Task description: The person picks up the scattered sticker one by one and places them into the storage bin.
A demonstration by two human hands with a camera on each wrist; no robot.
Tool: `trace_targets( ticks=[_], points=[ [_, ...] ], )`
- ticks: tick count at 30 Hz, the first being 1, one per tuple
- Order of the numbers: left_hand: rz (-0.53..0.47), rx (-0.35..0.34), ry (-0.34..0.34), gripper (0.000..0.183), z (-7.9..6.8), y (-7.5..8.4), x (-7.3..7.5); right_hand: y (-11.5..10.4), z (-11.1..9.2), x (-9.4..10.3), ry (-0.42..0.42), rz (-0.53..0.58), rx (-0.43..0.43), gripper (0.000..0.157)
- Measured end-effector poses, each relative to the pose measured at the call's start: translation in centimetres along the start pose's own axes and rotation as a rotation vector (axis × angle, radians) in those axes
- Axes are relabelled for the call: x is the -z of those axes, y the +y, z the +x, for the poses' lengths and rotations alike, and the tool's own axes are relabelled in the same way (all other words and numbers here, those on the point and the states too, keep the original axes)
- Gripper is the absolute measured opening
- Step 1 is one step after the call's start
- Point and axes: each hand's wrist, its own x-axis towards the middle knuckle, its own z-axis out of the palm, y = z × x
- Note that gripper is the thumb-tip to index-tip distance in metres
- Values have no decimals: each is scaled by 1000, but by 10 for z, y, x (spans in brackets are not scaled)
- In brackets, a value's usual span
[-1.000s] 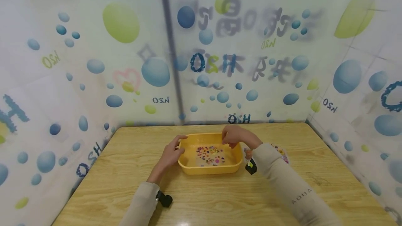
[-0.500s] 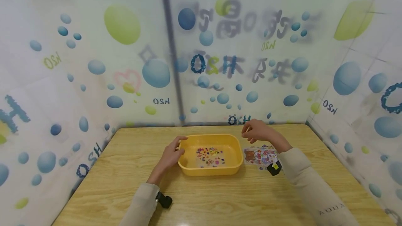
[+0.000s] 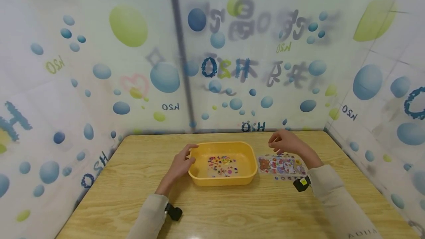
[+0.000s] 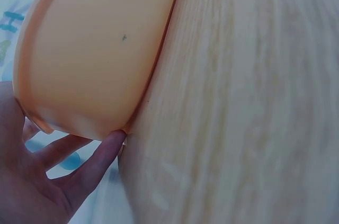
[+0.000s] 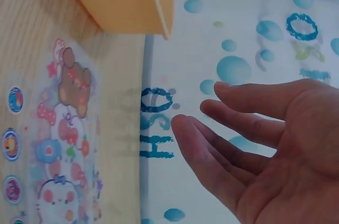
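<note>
A yellow plastic basin stands on the table, with several tiny colourful pieces scattered over its floor. My left hand holds the basin's left end, fingers at the rim and outer wall. In the left wrist view one digit presses low on the wall, near the tabletop. My right hand hovers to the right of the basin, above the far edge of a sticker sheet printed with a bear and other cartoon animals. The right wrist view shows its fingers loosely bent and apart, with nothing between them.
Small round stickers lie along the near side of the sheet. The wood-grain table ends at the back against a hanging curtain with blue and green drops, which also closes off both sides.
My right hand has lifted out of the basin and moved right, over the sticker sheet, which now shows more fully. The left hand and basin have stayed in place.
</note>
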Motion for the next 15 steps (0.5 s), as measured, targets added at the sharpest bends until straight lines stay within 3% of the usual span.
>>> trace_targets(
  ticks=[8,15],
  points=[
    [-3,14,11,49,1,1,0,28,-10,-9,66,-1,-20,29],
    [-7,0,3,49,1,-2,0,52,-24,-15,172,-25,-97,30]
  ],
)
